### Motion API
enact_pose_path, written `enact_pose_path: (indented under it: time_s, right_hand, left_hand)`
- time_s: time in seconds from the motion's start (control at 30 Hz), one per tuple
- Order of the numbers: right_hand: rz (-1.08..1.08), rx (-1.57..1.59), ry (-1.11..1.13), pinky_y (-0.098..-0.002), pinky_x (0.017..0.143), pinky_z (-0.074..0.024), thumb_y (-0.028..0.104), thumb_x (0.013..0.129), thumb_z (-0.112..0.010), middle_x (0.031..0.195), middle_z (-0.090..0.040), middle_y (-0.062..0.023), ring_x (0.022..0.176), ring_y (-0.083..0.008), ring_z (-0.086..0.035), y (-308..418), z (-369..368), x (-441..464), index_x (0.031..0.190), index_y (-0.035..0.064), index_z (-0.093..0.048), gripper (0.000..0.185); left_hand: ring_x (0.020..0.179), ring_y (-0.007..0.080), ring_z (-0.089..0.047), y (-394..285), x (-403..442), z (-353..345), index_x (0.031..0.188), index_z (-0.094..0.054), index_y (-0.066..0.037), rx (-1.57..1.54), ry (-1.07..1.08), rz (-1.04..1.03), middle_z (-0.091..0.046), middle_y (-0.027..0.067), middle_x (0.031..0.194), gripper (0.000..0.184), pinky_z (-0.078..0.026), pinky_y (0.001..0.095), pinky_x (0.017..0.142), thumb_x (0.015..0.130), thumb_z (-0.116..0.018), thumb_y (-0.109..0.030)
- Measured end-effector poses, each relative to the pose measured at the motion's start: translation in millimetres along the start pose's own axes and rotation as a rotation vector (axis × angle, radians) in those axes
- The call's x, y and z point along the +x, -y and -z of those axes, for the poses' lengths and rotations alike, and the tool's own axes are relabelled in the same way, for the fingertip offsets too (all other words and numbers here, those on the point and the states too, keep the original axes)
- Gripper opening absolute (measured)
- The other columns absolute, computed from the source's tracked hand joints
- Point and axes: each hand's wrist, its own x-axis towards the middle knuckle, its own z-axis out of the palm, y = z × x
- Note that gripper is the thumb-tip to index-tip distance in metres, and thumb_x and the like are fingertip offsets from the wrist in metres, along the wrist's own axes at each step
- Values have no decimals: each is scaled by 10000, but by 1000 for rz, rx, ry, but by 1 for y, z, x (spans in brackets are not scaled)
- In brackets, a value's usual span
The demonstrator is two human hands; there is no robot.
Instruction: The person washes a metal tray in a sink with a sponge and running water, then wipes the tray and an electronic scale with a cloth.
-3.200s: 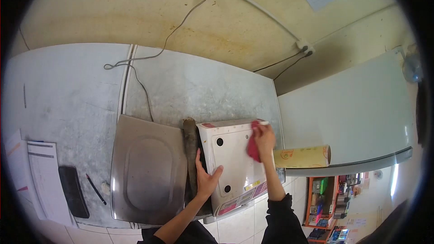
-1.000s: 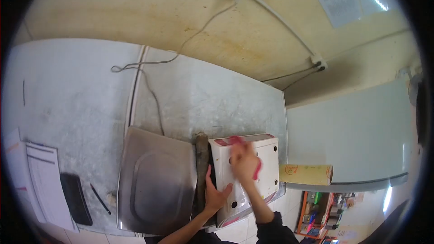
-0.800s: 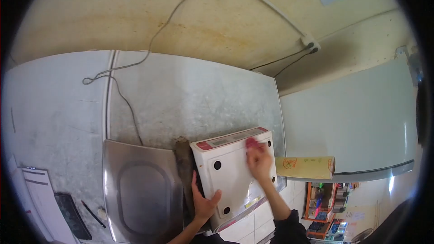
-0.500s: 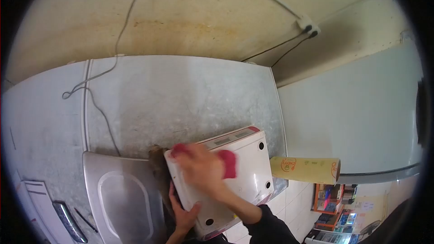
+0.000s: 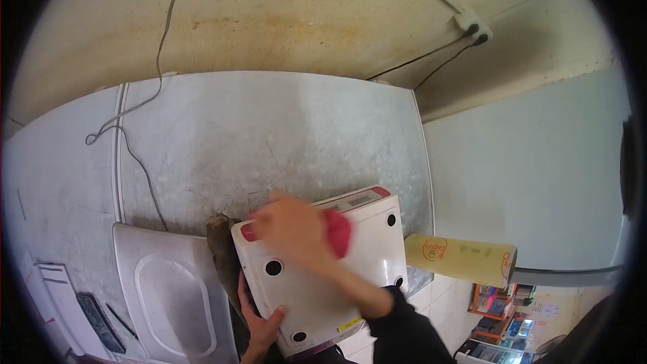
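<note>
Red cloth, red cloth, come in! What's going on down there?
Right hand holding red cloth over white box. Left hand gripping box's edge. Yellow roll close by.

- I see a yellow roll [image 5: 461,261] (red print on it) to my right.
- Papers [image 5: 59,302], a dark case [image 5: 100,322] and a pen [image 5: 121,321] lie to my left.
- I spot two black plugs [image 5: 481,39] in a wall socket [image 5: 463,21].

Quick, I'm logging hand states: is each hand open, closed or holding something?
Left hand: holding the white device by its edge.
Right hand: blurred, but closed on the red cloth.
</note>
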Motion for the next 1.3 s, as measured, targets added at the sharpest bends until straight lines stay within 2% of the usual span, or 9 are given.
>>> enact_pose_path:
  time_s: [0.1,0.33,0.53,0.67,0.77,0.87,1.0,1.1,1.3]
  right_hand:
    - [124,63,-48,-415,626,-463,253,729,-600,797,-564,-88,720,-286,-591,19,-23,-2,691,124,-657,147]
    - [-419,-294,-650,-390,528,-456,294,780,-559,694,-601,-71,638,-240,-582,-154,52,-48,649,146,-654,220]
    - [-247,-92,-278,-356,530,-466,292,818,-533,920,-592,-81,712,-231,-599,-24,-48,-63,845,145,-607,167]
    - [152,-87,-498,-326,584,-477,238,708,-637,918,-596,-66,753,-210,-600,-43,-28,-84,867,167,-650,174]
    - [-461,-71,-621,-389,567,-465,304,829,-560,765,-589,-114,614,-290,-584,-120,16,-95,899,137,-639,198]
    - [-582,-103,-807,-396,555,-449,297,815,-576,734,-568,-115,619,-314,-570,-166,42,-98,757,86,-672,239]
    - [-610,-109,-827,-394,551,-446,265,804,-593,741,-567,-117,611,-307,-569,-175,37,-100,763,80,-672,205]
    - [-173,31,-829,-379,572,-448,232,791,-612,780,-571,-123,631,-312,-561,-150,30,-99,794,78,-672,165]
    - [-356,-93,-867,-357,593,-457,230,773,-634,814,-567,-86,664,-282,-570,-143,12,-142,842,79,-667,170]
  left_hand:
    - [1160,254,-410,1,1,-5,1378,-112,-14,22,-28,-31,-331,153,1308,977,-352,381,962,643,-729,-200]
    - [1155,249,-411,0,2,-3,1383,-111,-20,-14,-45,31,-331,148,1307,1016,-354,373,958,608,-739,-208]
    - [1189,253,-366,4,1,-3,1383,-118,-29,68,-57,-51,-313,141,1321,1007,-321,374,978,609,-726,-240]
    - [1196,256,-356,6,0,-6,1381,-142,-34,46,-74,-36,-304,138,1330,1014,-300,376,989,589,-732,-266]
    - [1187,258,-367,8,1,-4,1382,-154,-43,64,-82,-25,-306,136,1330,1010,-304,380,985,584,-726,-276]
    - [1185,257,-369,8,-3,-7,1380,-159,-46,46,-84,-31,-309,131,1327,997,-308,386,981,589,-719,-275]
    - [1187,254,-369,7,-1,-6,1369,-182,-47,53,-83,-35,-315,120,1318,972,-315,393,977,589,-716,-272]
    - [1187,250,-368,6,-1,-9,1363,-193,-51,32,-71,-42,-326,119,1308,945,-317,388,978,596,-710,-247]
    - [1181,236,-379,12,-6,-5,1362,-189,-46,64,-39,-139,-350,129,1298,847,-326,362,981,657,-657,-74]
